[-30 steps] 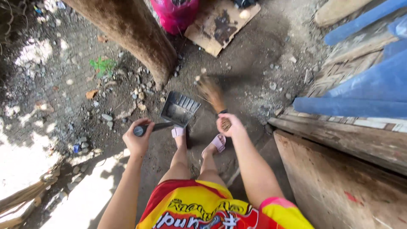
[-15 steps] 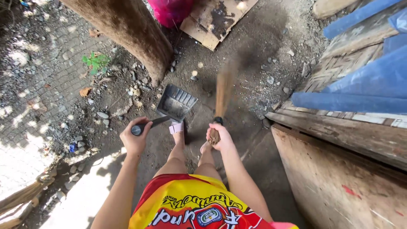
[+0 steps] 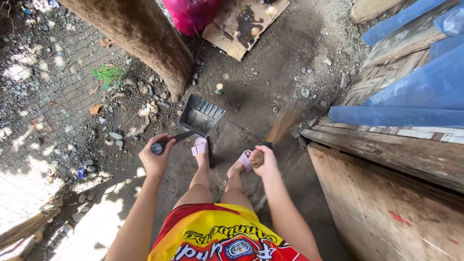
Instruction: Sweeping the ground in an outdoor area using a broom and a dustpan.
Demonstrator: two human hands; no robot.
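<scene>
My left hand grips the black handle of a dark grey dustpan, which rests on the dirt in front of my left foot with its mouth facing away. My right hand holds a short straw hand broom by its bound end; the bristles blur out to the right, over the ground near the wooden step. My feet in pink sandals stand between the two tools.
A tree trunk leans at upper left, with stones and leaves at its base. A red bag and a cardboard sheet lie beyond. Weathered wooden planks and blue boards fill the right side. Wire mesh covers the left ground.
The broom has swung from in front of the dustpan out to the right. The left hand and dustpan have stayed nearly in place.
</scene>
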